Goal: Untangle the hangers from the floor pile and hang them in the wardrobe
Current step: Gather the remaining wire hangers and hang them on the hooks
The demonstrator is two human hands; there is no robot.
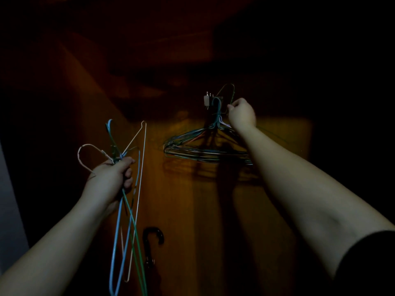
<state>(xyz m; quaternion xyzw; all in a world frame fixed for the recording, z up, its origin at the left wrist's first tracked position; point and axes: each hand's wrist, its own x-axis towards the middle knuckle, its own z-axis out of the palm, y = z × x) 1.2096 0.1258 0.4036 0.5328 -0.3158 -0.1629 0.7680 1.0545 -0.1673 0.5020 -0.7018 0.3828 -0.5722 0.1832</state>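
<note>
Right hand [242, 113], raised, pinches the hook of a green hanger [229, 92] beside the metal wall hook [208, 100], where a hung stack [205, 146] already crowds the peg. Left hand [114, 176], its grip curled, holds a spare bundle [128, 210] of hangers by the necks. Risks, as judged: the green hook may miss the crowded peg or dislodge the stack; the dangling bundle may snag the black hook [152, 238] below. Open room lies between the arms.

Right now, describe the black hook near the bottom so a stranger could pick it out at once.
Start at the orange-brown wooden panel filling the middle of the view. Drop below the left hand, to the right of the bunch of wire hangers it grips. There sits the black hook: thick, dark and short with a curved top, unlike the thin blue, green and white wires beside it.
</note>
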